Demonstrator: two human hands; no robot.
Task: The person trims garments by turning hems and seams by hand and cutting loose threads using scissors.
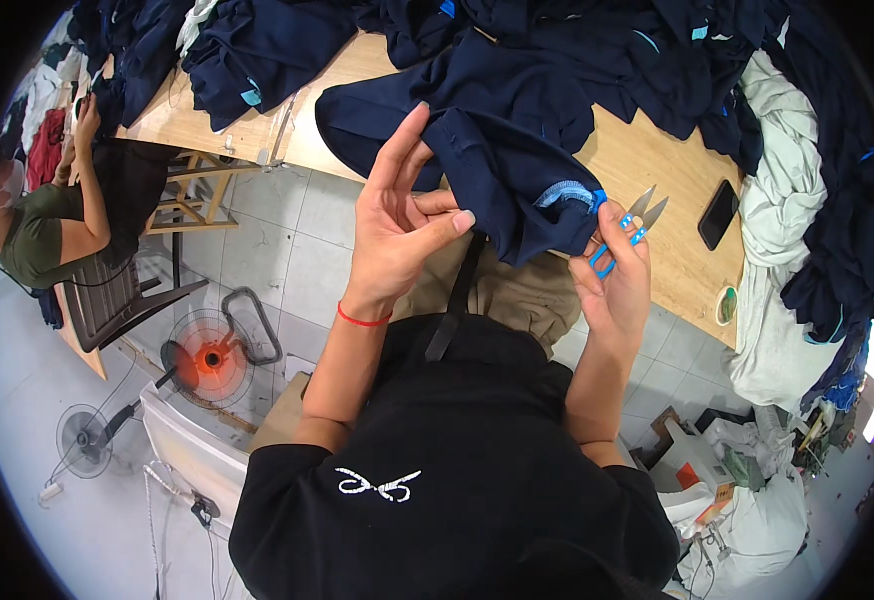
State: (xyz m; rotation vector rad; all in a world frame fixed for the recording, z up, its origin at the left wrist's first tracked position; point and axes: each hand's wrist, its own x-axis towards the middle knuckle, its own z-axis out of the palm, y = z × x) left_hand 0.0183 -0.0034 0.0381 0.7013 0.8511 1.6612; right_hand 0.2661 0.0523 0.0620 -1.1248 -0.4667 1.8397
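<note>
A navy blue garment point(497, 170) is lifted in front of me, its far part trailing onto the wooden table. Light blue stitching and a bright blue tab show at its right edge. My left hand point(392, 220) is at the garment's left edge, thumb and fingers spread apart; some fingertips are hidden behind the cloth. In my right hand point(617, 270) are small scissors point(621, 246) with blue handles, their blades parted and pointing up and away. The right fingers also meet the garment by the blue tab.
More navy garments point(517, 80) are heaped along the far side of the table point(657, 270). A phone point(719, 214) and a small round item point(726, 305) lie at right, beside white cloth point(772, 200). Fans point(212, 358) stand left; a seated person point(57, 225) works beyond.
</note>
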